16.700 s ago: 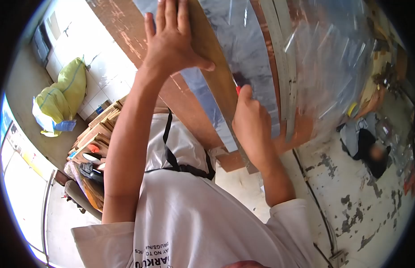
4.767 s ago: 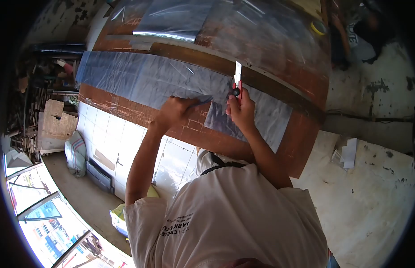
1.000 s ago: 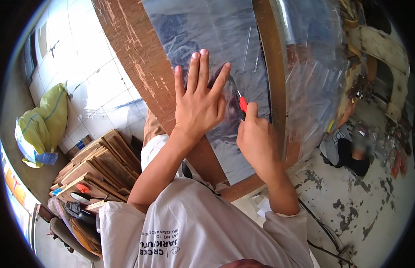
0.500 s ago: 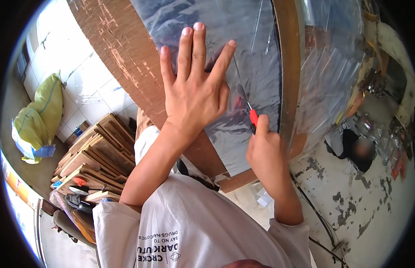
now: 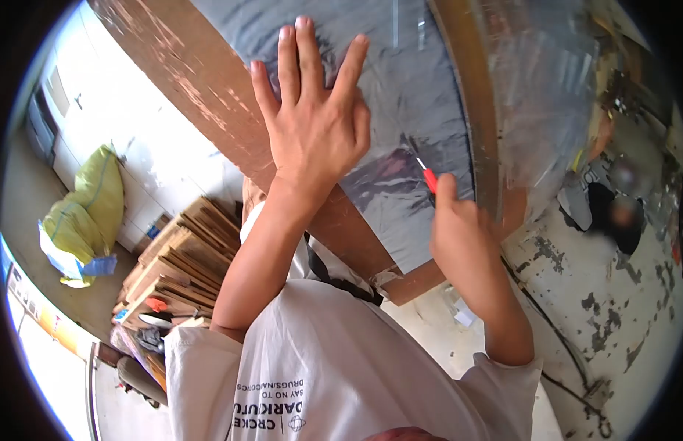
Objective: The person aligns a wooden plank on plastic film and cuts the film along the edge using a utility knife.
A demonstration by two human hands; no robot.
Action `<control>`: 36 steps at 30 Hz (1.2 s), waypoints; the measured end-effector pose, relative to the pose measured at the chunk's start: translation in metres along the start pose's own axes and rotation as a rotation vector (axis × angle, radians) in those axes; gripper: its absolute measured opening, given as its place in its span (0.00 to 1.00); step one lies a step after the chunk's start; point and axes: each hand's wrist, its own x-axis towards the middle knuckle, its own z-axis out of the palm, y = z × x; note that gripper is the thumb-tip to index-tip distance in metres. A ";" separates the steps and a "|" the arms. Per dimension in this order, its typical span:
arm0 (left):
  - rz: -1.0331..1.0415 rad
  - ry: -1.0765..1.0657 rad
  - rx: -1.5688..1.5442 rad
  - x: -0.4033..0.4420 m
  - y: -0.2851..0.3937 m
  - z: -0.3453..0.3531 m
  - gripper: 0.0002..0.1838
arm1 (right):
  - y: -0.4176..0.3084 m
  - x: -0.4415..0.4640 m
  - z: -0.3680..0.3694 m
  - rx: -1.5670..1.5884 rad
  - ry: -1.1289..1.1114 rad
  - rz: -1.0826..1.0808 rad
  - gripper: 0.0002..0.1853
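Observation:
Grey plastic sheeting [image 5: 400,95] lies on a worn brown board [image 5: 180,81]. My left hand [image 5: 315,125] rests flat on the sheeting with its fingers spread and holds nothing. To its lower right, my right hand [image 5: 466,228] is wrapped round a red cutter [image 5: 430,178]. The cutter's thin blade points up and left, over or against the sheeting; whether it touches cannot be made out. A long brown strip [image 5: 477,110] runs along the right edge of the sheeting.
Clear plastic [image 5: 543,110] covers the area right of the strip. Stacked wooden pieces [image 5: 183,257] stand at the lower left, near a yellow-green sack [image 5: 84,213] on the floor. Another person [image 5: 606,209] is low at the right. A black cable [image 5: 554,331] crosses the lower right.
Over the last second, my right hand has drawn the cutter down and right, towards my body. My left hand has stayed spread on the sheeting, appearing higher in view. The camera view has shifted somewhat.

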 end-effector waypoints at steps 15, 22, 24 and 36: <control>0.608 -0.479 -0.045 0.009 -0.033 -0.062 0.52 | -0.002 0.033 0.080 1.678 0.620 -0.187 0.08; 1.327 -0.379 0.030 0.054 -0.035 -0.058 0.38 | -0.025 0.054 0.124 1.890 1.041 -0.237 0.08; 1.574 -0.274 0.139 0.052 -0.035 -0.053 0.30 | -0.024 0.052 0.127 1.904 1.079 -0.251 0.08; 1.457 -0.596 -0.123 0.078 -0.005 -0.082 0.24 | -0.023 0.049 0.135 1.905 1.151 -0.161 0.10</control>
